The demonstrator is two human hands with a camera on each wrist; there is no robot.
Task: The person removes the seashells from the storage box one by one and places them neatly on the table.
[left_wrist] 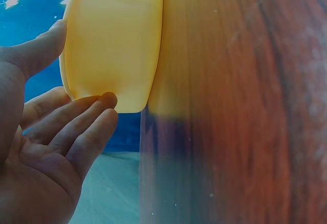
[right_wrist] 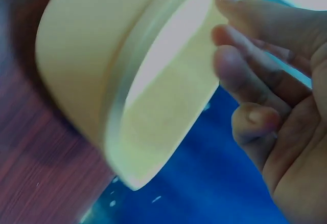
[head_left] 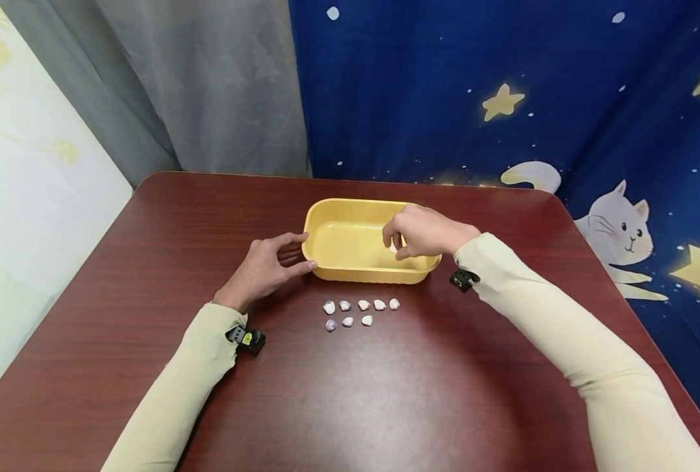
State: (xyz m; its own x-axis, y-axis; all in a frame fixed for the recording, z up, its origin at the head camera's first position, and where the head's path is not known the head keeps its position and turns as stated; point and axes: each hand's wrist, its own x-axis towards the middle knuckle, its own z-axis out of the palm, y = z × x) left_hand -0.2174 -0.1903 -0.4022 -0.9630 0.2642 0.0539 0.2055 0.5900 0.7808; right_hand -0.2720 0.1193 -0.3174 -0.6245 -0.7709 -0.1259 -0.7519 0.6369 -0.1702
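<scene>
A yellow plastic bin (head_left: pixel 350 275) stands near the far side of the table. My left hand (head_left: pixel 263 269) is at its left end, thumb at the near corner and forefinger at the rim. In the left wrist view the fingers (left_wrist: pixel 97 127) lie fairly straight against the end wall. Over the bin's right part reaches my right hand (head_left: pixel 423 231), fingertips pointing down inside. A small whitish shell (head_left: pixel 392 249) shows between its thumb and forefinger in the head view. In the right wrist view, thumb and fingers (right_wrist: pixel 230 63) are bent, with a gap at the tips and no shell visible.
In front of the bin, several small pale shells (head_left: pixel 364 305) lie in two rows, the near row shorter. The dark red table (head_left: pixel 338 393) runs back to a grey curtain (head_left: pixel 232 85) and a blue star-patterned curtain (head_left: pixel 415 98).
</scene>
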